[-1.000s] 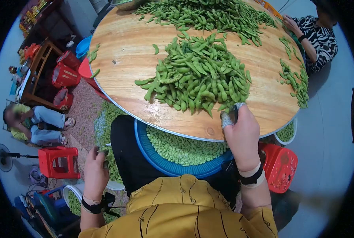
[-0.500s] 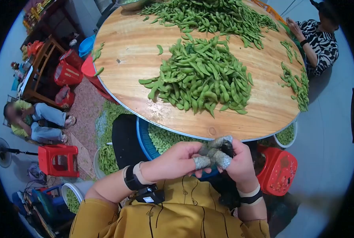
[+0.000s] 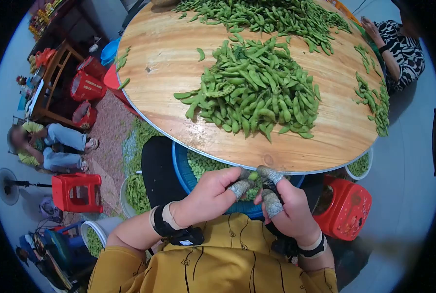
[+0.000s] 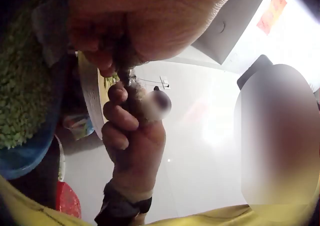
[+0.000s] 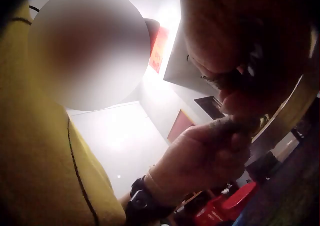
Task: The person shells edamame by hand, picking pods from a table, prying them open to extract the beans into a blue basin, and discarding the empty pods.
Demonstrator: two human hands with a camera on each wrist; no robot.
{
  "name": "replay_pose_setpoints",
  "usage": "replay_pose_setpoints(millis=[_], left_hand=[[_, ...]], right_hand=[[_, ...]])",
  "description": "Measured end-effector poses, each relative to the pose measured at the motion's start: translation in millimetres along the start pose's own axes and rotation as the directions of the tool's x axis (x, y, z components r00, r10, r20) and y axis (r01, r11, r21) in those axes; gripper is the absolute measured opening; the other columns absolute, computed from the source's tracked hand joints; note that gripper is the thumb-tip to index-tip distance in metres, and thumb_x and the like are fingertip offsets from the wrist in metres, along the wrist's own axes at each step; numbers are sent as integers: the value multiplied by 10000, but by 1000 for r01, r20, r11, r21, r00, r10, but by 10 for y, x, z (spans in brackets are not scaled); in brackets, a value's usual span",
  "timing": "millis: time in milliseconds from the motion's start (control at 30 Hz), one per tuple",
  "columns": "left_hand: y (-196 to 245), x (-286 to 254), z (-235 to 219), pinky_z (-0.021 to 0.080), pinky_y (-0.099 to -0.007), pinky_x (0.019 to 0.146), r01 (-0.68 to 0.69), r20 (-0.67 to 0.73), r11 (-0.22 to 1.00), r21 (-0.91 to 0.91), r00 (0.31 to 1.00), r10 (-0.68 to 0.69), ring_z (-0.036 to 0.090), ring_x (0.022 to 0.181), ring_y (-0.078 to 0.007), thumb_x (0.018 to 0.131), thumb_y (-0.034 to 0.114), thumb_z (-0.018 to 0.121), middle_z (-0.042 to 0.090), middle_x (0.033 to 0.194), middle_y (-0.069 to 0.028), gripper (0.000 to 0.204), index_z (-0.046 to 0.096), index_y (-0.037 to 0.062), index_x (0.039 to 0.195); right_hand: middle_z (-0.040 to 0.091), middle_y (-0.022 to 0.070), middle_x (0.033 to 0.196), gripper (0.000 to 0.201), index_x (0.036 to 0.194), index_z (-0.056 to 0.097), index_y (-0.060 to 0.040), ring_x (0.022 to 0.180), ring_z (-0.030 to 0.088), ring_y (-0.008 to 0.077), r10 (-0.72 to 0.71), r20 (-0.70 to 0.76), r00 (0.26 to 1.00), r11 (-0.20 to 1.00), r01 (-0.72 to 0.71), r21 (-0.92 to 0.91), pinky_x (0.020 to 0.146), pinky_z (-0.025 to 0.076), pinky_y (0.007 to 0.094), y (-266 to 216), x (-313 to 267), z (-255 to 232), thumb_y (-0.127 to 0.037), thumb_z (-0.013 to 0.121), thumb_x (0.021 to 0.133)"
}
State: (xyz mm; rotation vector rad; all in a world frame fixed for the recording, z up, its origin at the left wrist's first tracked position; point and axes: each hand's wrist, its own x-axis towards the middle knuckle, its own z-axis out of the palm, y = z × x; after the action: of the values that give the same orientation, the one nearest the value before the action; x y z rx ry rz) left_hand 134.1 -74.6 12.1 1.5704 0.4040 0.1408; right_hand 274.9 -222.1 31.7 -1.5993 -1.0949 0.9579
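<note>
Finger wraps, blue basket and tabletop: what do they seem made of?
Finger wraps: perhaps tape, given the dull, speckled grey surface with dark stains; the exact kind is unclear.
Blue basket: likely plastic, from its even, solid colour.
Tabletop: wood or wood-look laminate, partly glossy; grain, a knot and glare show.

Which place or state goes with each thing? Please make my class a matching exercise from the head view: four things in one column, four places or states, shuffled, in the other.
Column 1
1. Blue basket
2. Nearer pile of pods
3. Left hand
4. Fan

Column 2
A. At the far left of the view, beside a red stool
B. Partly hidden below the table's near edge, with shelled beans inside
C. Meeting the right hand at a green pod
D. Heaped on the wooden tabletop

Pairs: 1-B, 2-D, 3-C, 4-A
</note>
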Motion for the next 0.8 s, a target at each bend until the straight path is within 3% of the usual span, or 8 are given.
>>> replay_pose_setpoints(millis=[367, 467, 500, 533, 567, 633, 700, 800], left_hand=[[-48, -2, -54, 464, -381, 626, -341, 62, 697, 630, 917, 393, 570, 708, -372, 834, 59, 562, 577, 793, -171, 144, 589, 6, 965], [-85, -13, -69, 429, -351, 564, -382, 40, 769, 512, 906, 422, 551, 615, -293, 872, 109, 569, 554, 720, -138, 131, 573, 1, 946], [-55, -40, -95, 395, -323, 536, -52, 48, 997, -51, 997, 55, 511, 576, -237, 898, 142, 551, 525, 685, -106, 154, 557, 3, 964], [-36, -57, -105, 361, -296, 508, 357, 258, 752, -554, 933, -252, 471, 537, -182, 925, 175, 534, 496, 649, -74, 180, 541, 5, 983], [-74, -57, -96, 361, -296, 508, 353, 255, 755, -552, 934, -250, 471, 537, -182, 925, 175, 534, 496, 649, -74, 180, 541, 5, 983], [-176, -67, -41, 300, -251, 493, 370, 384, 311, -875, 923, -17, 392, 522, -108, 963, 209, 474, 439, 623, -20, 213, 513, 11, 1031], [-200, -45, -54, 287, -262, 487, 405, 421, 297, -865, 907, -11, 352, 497, -112, 964, 196, 459, 436, 619, -25, 214, 497, 14, 1070], [-234, -52, -49, 299, -237, 498, 453, 467, 254, -855, 884, -6, 363, 511, -93, 974, 179, 454, 427, 619, -11, 173, 519, 18, 964]], right_hand=[[621, 29, 799, 371, 1235, 511, -4, 607, 534, 70, 77, 25, 997, 975, -81, 205, 541, 424, 208, 53, 45, 67, 23, 485, 866], [606, -9, 800, 347, 1219, 528, -12, 575, 514, 55, 182, 116, 976, 865, -215, 454, 504, 410, 195, 37, 24, 21, 23, 480, 877], [604, -23, 839, 370, 1238, 517, -18, 663, 562, 80, 262, 236, 936, 724, -352, 593, 587, 457, 210, 23, 16, 6, 34, 485, 873], [604, -23, 839, 370, 1238, 517, -18, 663, 562, 80, 261, 238, 935, 724, -353, 592, 587, 457, 210, 14, 11, 17, 34, 485, 873], [615, -2, 840, 360, 1219, 533, -14, 648, 570, 93, 256, 224, 940, 724, -340, 600, 582, 466, 220, 1, 19, 38, 27, 517, 861], [626, 18, 840, 351, 1200, 550, -10, 632, 578, 107, 249, 210, 945, 723, -326, 609, 577, 475, 231, 37, 25, 112, 21, 548, 850], [637, 81, 821, 334, 1144, 589, -7, 615, 595, 152, -245, -102, 964, 967, 251, 47, 583, 487, 254, 192, 47, 207, -22, 627, 813], [625, 124, 778, 292, 1050, 630, -15, 632, 616, 201, -343, -128, 931, 935, 325, -141, 601, 490, 271, 135, 94, 145, -69, 689, 768]])
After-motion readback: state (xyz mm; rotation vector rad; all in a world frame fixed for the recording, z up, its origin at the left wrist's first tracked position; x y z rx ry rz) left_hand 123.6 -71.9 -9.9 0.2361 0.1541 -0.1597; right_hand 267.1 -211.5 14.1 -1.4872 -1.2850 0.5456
